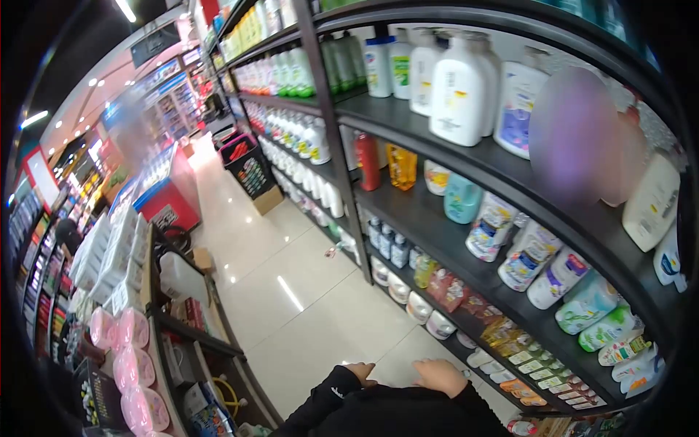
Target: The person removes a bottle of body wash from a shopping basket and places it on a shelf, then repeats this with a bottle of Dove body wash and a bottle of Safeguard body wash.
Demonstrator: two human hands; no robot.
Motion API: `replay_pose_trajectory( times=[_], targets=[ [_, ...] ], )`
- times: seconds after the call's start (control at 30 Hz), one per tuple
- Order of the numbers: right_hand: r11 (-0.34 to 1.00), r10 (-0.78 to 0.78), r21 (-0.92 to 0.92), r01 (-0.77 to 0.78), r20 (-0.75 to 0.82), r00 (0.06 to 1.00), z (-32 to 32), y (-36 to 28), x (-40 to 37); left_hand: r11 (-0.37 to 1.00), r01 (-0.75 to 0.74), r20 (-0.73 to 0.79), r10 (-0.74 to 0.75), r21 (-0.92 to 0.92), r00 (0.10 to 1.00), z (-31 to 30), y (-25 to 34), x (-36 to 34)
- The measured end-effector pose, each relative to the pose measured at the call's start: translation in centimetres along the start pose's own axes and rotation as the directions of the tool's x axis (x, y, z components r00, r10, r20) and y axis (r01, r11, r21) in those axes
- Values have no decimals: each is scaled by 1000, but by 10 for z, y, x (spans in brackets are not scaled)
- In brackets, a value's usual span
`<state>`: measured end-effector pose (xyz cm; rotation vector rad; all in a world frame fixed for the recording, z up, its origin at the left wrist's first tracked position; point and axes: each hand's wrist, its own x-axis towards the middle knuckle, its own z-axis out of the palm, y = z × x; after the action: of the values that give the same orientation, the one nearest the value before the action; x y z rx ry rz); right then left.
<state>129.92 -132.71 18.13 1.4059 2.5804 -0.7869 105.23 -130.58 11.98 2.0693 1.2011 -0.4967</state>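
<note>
White containers (439, 325) line a low shelf toward five o'clock in a shop aisle, just past a person's right hand (442, 376) and well within the reach of the row of black shelving. The left hand (358, 373) is at six o'clock, and pale floor tiles (291, 269) show in the gap between the two. Both hands stand apart from each other, backs partly visible above black sleeves (320, 408), thumbs inward; with the palms hidden, whether the fingers are spread or curled cannot be told. Above the containers, at three o'clock, a teal bottle (462, 198) stands on the middle shelf (426, 213), with an amber bottle (402, 167) and a red bottle (368, 162) farther along toward one o'clock. White pump bottles (459, 95) fill the upper shelf at one o'clock, beside a blurred purple patch (575, 138) at two o'clock whose outline is unreadable. Across the aisle, pink tubs (135, 371) sit in a cluster at eight o'clock. A red cabinet (182, 197) occupies nine o'clock, and a black basket (247, 167) stands at ten o'clock near the far shelving.
</note>
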Motion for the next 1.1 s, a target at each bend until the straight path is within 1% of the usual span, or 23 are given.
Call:
replay_pose_trajectory(
  times=[0.03,0.07,0.13,0.2,0.23,0.3,0.33,0.4,0.43,0.47,0.53,0.6,0.63,0.67,0.7,0.73,0.8,0.83,0.87,0.93,1.0,1.07,1.1],
  targets=[
    [998,-64,-6,64,5,998,-3,-12,15,998,10,-44,-13,-61,999,3,-14,-14],
    [992,-127,-9,127,11,992,-4,-23,29,996,25,-39,-28,-80,999,8,-26,-27],
    [984,-177,-10,177,33,984,-7,-44,53,972,115,-128,-144,-207,981,11,-41,-51],
    [967,-252,-15,255,109,961,-12,-63,73,952,169,-120,-205,-254,971,18,-54,-65],
    [965,-260,-13,264,132,957,-11,-69,82,931,175,-170,-238,-319,956,25,-63,-69],
    [932,-356,0,363,202,913,-9,-74,101,896,163,-271,-292,-412,917,38,-81,-74],
    [933,-350,-4,360,216,911,-8,-74,110,892,156,-269,-289,-425,919,43,-90,-75],
    [890,-446,-19,455,174,878,-6,-75,127,845,229,-329,-418,-483,847,48,-105,-77],
    [894,-436,-17,448,200,878,-6,-75,138,819,265,-272,-445,-509,853,39,-106,-82],
    [887,-449,-9,462,220,866,-9,-76,147,803,278,-259,-463,-527,848,37,-111,-83],
    [904,-413,-8,427,235,880,-21,-78,169,796,74,-401,-380,-601,834,32,-125,-80],
    [893,-444,27,450,230,866,-30,-72,198,804,95,-408,-394,-586,824,28,-146,-65],
    [905,-421,43,424,240,875,-31,-67,214,823,118,-384,-380,-556,842,18,-156,-57],
    [916,-399,58,398,248,883,-32,-61,230,841,140,-359,-366,-523,858,1,-165,-51],
    [910,-415,91,405,224,882,-27,-49,249,836,225,-276,-401,-501,874,-18,-173,-45],
    [903,-430,88,421,222,875,-31,-42,265,832,234,-283,-415,-504,865,-37,-184,-37],
    [942,-316,-43,332,212,925,-43,-37,295,869,353,-136,-419,-346,898,-72,-206,-27],
    [954,-295,-4,300,166,941,-59,-43,307,903,338,-159,-386,-264,909,-89,-216,-24],
    [950,-310,5,314,176,934,-66,-45,322,895,353,-149,-402,-272,904,-107,-227,-24],
    [970,-231,-27,242,216,949,-79,-50,353,919,226,-287,-322,-323,902,-145,-248,-25],
    [956,-277,-28,292,242,930,-94,-61,383,906,222,-326,-345,-360,880,-170,-267,-30],
    [941,-314,-33,336,283,907,-102,-71,409,879,281,-403,-435,-387,805,-180,-287,-34],
    [916,-390,11,401,259,884,-104,-76,424,865,315,-395,-467,-392,791,-176,-301,-35]
  ],
)
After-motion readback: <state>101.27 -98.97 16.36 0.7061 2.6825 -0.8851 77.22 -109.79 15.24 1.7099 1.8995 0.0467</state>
